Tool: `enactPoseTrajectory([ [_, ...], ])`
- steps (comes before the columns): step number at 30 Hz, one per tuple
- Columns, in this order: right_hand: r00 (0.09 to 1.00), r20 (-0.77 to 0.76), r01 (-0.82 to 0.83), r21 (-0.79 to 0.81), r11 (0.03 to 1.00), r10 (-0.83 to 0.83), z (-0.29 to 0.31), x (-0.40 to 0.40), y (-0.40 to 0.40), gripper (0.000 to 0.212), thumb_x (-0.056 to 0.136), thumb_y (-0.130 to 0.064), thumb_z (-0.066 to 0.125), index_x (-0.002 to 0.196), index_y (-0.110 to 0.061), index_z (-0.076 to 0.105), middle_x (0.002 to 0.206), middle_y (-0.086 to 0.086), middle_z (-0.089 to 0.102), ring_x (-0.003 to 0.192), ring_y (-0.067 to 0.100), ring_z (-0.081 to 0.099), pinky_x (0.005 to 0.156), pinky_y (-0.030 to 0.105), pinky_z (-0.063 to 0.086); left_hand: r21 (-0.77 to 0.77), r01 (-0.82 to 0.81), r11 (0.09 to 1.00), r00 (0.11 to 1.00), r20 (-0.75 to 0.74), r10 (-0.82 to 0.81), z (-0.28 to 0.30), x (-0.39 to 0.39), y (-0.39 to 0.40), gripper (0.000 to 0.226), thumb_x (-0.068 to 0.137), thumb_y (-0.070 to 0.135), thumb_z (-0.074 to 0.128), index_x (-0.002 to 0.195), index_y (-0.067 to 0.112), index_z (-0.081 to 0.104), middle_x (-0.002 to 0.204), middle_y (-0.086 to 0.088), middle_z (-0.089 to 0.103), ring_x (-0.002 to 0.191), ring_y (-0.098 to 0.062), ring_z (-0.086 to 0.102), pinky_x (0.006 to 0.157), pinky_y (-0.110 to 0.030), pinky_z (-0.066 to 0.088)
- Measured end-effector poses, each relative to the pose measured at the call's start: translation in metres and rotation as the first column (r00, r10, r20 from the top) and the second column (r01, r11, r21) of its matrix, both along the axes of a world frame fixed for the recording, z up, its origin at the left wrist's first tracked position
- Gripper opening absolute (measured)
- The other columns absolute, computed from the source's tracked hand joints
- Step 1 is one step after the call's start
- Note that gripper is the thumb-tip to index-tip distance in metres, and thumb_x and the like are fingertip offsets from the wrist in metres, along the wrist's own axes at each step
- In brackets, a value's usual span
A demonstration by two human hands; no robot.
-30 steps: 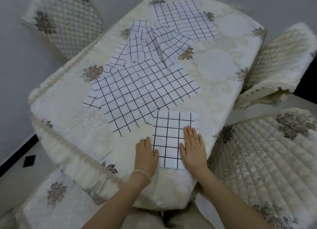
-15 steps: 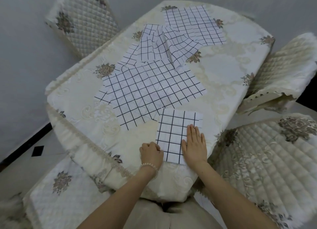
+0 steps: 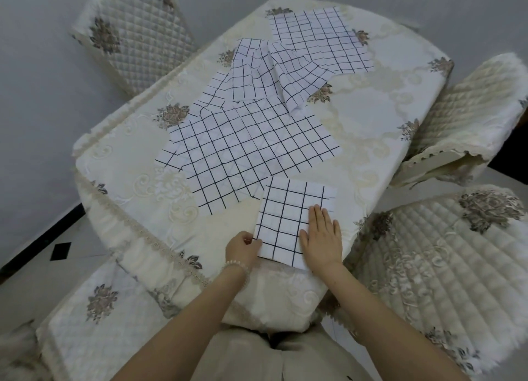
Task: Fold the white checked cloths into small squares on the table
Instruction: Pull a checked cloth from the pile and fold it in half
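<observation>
Folded checked cloth at near table edge. Right hand flat, pressing right side; left hand pinching near-left corner. Advice: anchor right, lift corner across, align grid lines, crease.

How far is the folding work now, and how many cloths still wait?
Nothing looks finished. In hand: one folded cloth near the table edge; the right hand presses it flat while the left hand pinches its left edge. Left to do: the large open cloth, crumpled cloths behind it, and the far cloth. Their overlap hides the exact count.
</observation>
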State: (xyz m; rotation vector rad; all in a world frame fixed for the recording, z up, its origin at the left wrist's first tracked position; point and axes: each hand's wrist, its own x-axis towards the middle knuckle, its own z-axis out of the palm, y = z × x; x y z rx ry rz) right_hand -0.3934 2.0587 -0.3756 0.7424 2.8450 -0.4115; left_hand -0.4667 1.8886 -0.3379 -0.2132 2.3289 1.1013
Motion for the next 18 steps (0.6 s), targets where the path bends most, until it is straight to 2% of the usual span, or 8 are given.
enactPoseTrajectory([
  [2, 0.999, -0.032, 0.012, 0.049, 0.999, -0.01, 0.008, 0.002, -0.005, 0.067, 0.09, -0.039, 0.018, 0.147, -0.008, 0.035, 0.151, 0.007, 0.038, 0.138, 0.024, 0.035, 0.115, 0.05, 0.017, 0.022, -0.088, 0.996, 0.996, -0.02, 0.089, 0.002, -0.013, -0.009, 0.009, 0.084, 0.017, 0.065, 0.086, 0.009, 0.061, 0.082, -0.006, 0.061, 0.078, -0.022, 0.056, 0.072, -0.03, 0.048],
  [4, 0.993, -0.112, -0.015, 0.135, 0.991, 0.03, 0.013, 0.006, -0.015, 0.057, 0.087, -0.035, 0.026, 0.122, -0.007, 0.06, 0.119, 0.008, 0.063, 0.109, 0.025, 0.059, 0.106, 0.052, 0.035, 0.105, -0.228, 0.968, 0.974, 0.012, 0.228, 0.005, -0.028, -0.019, 0.009, 0.084, 0.017, 0.065, 0.089, 0.009, 0.063, 0.089, -0.009, 0.065, 0.083, -0.025, 0.061, 0.077, -0.033, 0.051],
  [6, 0.983, -0.166, -0.05, 0.168, 0.984, 0.079, 0.014, 0.011, -0.026, 0.046, 0.085, -0.034, 0.028, 0.098, -0.011, 0.066, 0.093, 0.003, 0.065, 0.086, 0.023, 0.062, 0.095, 0.048, 0.044, 0.345, -0.436, 0.831, 0.9, 0.197, 0.39, 0.009, -0.042, -0.027, 0.009, 0.086, 0.014, 0.065, 0.091, 0.007, 0.065, 0.094, -0.012, 0.067, 0.087, -0.027, 0.063, 0.078, -0.037, 0.054],
  [8, 0.981, -0.175, -0.059, 0.144, 0.988, 0.084, 0.018, 0.01, -0.033, 0.041, 0.086, -0.033, 0.029, 0.085, -0.012, 0.064, 0.08, 0.002, 0.062, 0.074, 0.022, 0.06, 0.08, 0.042, 0.049, 0.495, -0.559, 0.665, 0.828, 0.38, 0.412, 0.013, -0.045, -0.03, 0.009, 0.089, 0.011, 0.061, 0.092, 0.004, 0.065, 0.091, -0.012, 0.067, 0.084, -0.024, 0.064, 0.071, -0.034, 0.053],
  [11, 0.981, -0.172, -0.075, 0.105, 0.992, 0.092, 0.02, 0.003, -0.035, 0.032, 0.088, -0.027, 0.037, 0.077, -0.01, 0.061, 0.071, 0.005, 0.059, 0.063, 0.024, 0.057, 0.063, 0.037, 0.045, 0.427, -0.415, 0.803, 0.893, 0.36, 0.27, 0.011, -0.031, -0.031, 0.017, 0.089, 0.009, 0.062, 0.103, 0.0, 0.062, 0.095, -0.013, 0.068, 0.085, -0.027, 0.065, 0.069, -0.037, 0.054],
  [14, 0.965, -0.238, -0.097, 0.063, 0.993, 0.109, 0.021, -0.001, -0.031, 0.028, 0.087, -0.023, 0.036, 0.08, -0.009, 0.06, 0.073, 0.005, 0.061, 0.067, 0.026, 0.058, 0.062, 0.037, 0.043, 0.308, -0.245, 0.919, 0.952, 0.254, 0.169, 0.008, -0.025, -0.033, 0.024, 0.088, 0.006, 0.062, 0.112, 0.005, 0.058, 0.108, -0.013, 0.065, 0.099, -0.031, 0.063, 0.088, -0.046, 0.052],
  [16, 0.935, -0.305, -0.17, 0.059, 0.984, 0.18, 0.021, -0.007, -0.028, 0.034, 0.084, -0.022, 0.035, 0.1, -0.008, 0.062, 0.093, 0.007, 0.065, 0.086, 0.027, 0.062, 0.071, 0.039, 0.049, 0.217, -0.129, 0.968, 0.985, 0.137, 0.1, 0.009, -0.033, -0.034, 0.023, 0.088, 0.006, 0.058, 0.111, 0.008, 0.06, 0.101, -0.007, 0.066, 0.094, -0.026, 0.062, 0.086, -0.04, 0.051],
  [18, 0.908, -0.296, -0.288, 0.074, 0.955, 0.297, 0.02, -0.016, -0.028, 0.048, 0.087, -0.024, 0.034, 0.127, -0.008, 0.054, 0.125, 0.01, 0.06, 0.117, 0.029, 0.055, 0.093, 0.043, 0.048, 0.144, -0.056, 0.988, 0.997, 0.062, 0.047, 0.014, -0.047, -0.035, 0.02, 0.088, 0.006, 0.056, 0.107, 0.009, 0.062, 0.093, -0.003, 0.065, 0.082, -0.02, 0.059, 0.076, -0.031, 0.046],
])
